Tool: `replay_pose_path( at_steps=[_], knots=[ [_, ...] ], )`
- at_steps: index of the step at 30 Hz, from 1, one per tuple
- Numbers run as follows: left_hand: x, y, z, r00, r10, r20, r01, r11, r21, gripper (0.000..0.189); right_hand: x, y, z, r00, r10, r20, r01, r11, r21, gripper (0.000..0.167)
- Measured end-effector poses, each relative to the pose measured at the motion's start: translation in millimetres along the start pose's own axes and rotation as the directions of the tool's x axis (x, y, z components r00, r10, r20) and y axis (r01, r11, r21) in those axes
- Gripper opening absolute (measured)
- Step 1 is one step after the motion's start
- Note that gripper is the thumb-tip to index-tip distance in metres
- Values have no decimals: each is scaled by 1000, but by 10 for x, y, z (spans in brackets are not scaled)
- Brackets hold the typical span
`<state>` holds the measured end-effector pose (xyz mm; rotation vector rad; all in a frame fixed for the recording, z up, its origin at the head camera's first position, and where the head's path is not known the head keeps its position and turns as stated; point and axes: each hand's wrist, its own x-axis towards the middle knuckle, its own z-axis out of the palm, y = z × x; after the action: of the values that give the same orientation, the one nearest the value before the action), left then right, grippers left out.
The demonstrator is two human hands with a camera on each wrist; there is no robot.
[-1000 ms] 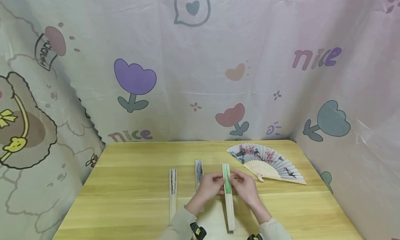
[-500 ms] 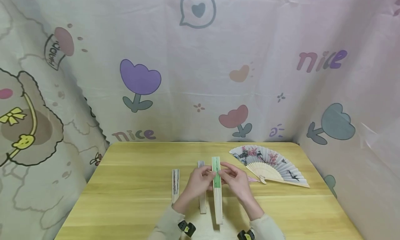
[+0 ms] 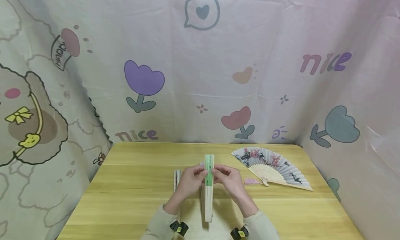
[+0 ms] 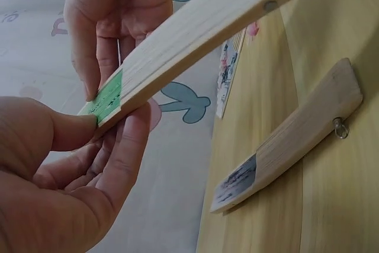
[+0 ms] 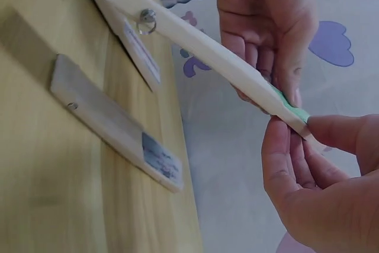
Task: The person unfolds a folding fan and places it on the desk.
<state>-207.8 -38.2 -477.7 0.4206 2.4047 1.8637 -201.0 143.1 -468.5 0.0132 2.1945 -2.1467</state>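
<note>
A folded hand fan (image 3: pixel 209 198) with a green printed band is held up over the table, its pale wooden ribs pointing toward me. My left hand (image 3: pixel 191 180) pinches its green end between thumb and fingers. From the other side my right hand (image 3: pixel 229 181) pinches that same end. In the left wrist view a rivet shows near the fan's rounded base. Below it on the table lies a second folded fan (image 4: pixel 290 137) with a dark grey print, partly covered in the head view. A third folded fan (image 3: pixel 177 177) lies to the left, half hidden behind my left forearm.
An opened fan (image 3: pixel 275 165) with pink blossoms lies at the back right of the wooden table (image 3: pixel 131 188). Its pink tassel (image 3: pixel 251 181) trails to the left. Printed cloth (image 3: pixel 187 73) hangs behind the table and along both sides.
Both hands have carried the green fan leftward, from beside the second folded fan to over it. The head view has shifted a little, and the opened fan's pink tassel now shows clear of my right hand.
</note>
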Motion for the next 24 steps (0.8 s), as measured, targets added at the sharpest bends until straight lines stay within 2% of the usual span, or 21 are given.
replay_pose_path(
  at_steps=[9, 16, 24],
  knots=[
    [-3, 25, -49, 994, -68, -87, 63, 996, -59, 29, 58, -43, 73, 1000, -19, -4, 19, 999, 43, 32],
    [4, 52, -80, 993, -75, -92, 65, 992, -112, 29, 87, -57, 92, 999, -26, -30, 28, 997, 66, 29],
    [22, 25, -115, 993, -66, -94, 55, 992, -117, 29, 99, -65, 76, 997, -22, -81, 28, 997, 74, 26]
  ],
)
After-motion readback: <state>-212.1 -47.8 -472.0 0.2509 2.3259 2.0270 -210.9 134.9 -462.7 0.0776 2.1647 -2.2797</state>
